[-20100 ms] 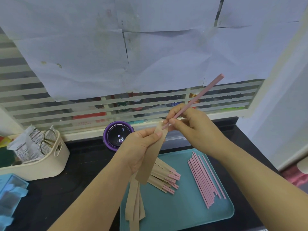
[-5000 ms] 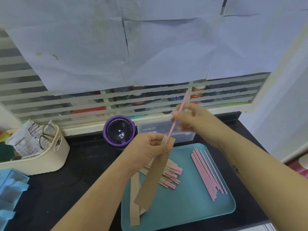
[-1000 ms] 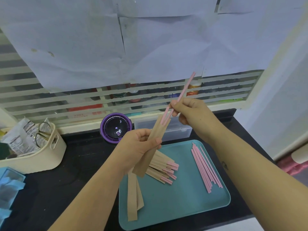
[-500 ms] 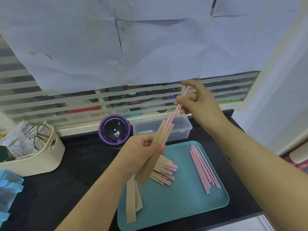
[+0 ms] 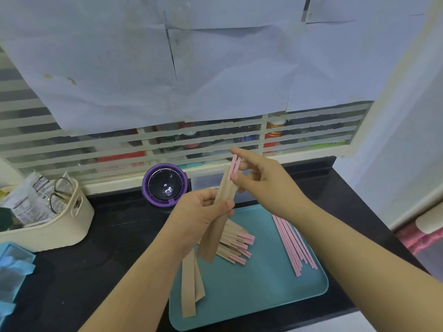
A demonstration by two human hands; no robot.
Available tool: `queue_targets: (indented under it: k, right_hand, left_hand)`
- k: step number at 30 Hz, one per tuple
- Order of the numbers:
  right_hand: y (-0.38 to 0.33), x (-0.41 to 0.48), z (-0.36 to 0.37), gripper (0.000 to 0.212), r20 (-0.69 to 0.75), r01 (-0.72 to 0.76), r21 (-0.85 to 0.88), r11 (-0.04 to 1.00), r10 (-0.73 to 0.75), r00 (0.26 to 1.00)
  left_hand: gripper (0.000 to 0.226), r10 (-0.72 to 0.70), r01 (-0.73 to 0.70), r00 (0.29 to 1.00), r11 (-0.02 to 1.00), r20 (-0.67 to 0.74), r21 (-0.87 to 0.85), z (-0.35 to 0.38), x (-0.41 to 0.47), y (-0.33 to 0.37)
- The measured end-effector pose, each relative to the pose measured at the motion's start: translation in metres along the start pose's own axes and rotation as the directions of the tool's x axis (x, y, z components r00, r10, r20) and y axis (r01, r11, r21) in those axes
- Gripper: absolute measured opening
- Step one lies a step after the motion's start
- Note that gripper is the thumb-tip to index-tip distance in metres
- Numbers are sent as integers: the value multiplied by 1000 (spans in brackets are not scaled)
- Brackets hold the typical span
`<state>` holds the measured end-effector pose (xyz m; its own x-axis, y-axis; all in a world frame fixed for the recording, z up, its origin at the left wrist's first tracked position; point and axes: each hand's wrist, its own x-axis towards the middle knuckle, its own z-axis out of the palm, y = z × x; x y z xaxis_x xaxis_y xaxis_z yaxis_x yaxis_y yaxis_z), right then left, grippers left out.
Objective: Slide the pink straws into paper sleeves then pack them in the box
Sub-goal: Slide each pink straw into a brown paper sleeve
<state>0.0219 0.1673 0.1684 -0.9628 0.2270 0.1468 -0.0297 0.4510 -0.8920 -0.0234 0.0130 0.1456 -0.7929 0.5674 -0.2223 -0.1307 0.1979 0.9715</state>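
Note:
My left hand (image 5: pixel 201 213) grips a brown paper sleeve (image 5: pixel 217 224) held tilted above the teal tray (image 5: pixel 251 295). Two pink straw ends (image 5: pixel 234 164) stick out of the sleeve's top, pinched by the fingers of my right hand (image 5: pixel 261 182). Several bare pink straws (image 5: pixel 292 243) lie on the tray's right side. A pile of sleeved straws (image 5: pixel 236 243) with pink tips lies in the tray's middle. Empty sleeves (image 5: pixel 190 286) hang over the tray's left edge. The clear box (image 5: pixel 203 179) sits behind my hands, mostly hidden.
A purple round device (image 5: pixel 165 185) stands at the back of the black counter (image 5: pixel 115 236). A cream basket (image 5: pixel 48 224) with packets and scissors is at left, a blue container (image 5: pixel 12 267) at the near left. A slatted window backs the counter.
The straws have gone much deeper into the sleeve; only short pink ends show now. My right hand has come down close to the sleeve's mouth.

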Motion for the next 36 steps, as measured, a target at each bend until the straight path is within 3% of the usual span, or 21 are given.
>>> queue_targets:
  k: [6, 14, 23, 26, 29, 32, 36]
  right_hand:
    - [4, 2, 2, 52, -4, 13, -83, 996, -14, 1000]
    - [10, 9, 6, 28, -128, -12, -103, 995, -2, 992]
    - [21, 20, -3, 9, 219, -151, -151, 977, 182, 959]
    - [54, 17, 8, 8, 244, -242, -216, 946, 293, 925]
    - [97, 9, 24, 8, 136, -460, -45, 887, 461, 877]
    - [132, -1, 38, 7, 66, -608, 248, 754, 613, 787]
    - [165, -10, 53, 11, -24, -661, 244, 709, 686, 727]
  left_hand:
    - [12, 7, -7, 1000, 999, 1, 48, -3, 2, -5]
    - [10, 86, -73, 995, 969, -42, 238, -6, 11, -11]
    - [21, 94, -77, 995, 901, -19, 426, -20, 20, -36]
    - [31, 143, -57, 982, 844, -123, 533, -31, 25, -55]
    - [36, 182, 23, 945, 789, -270, 614, -47, 26, -79]
    - [34, 66, 152, 947, 771, -315, 619, -62, 25, -112]
    - [37, -141, 297, 949, 707, -283, 642, -62, 23, -151]
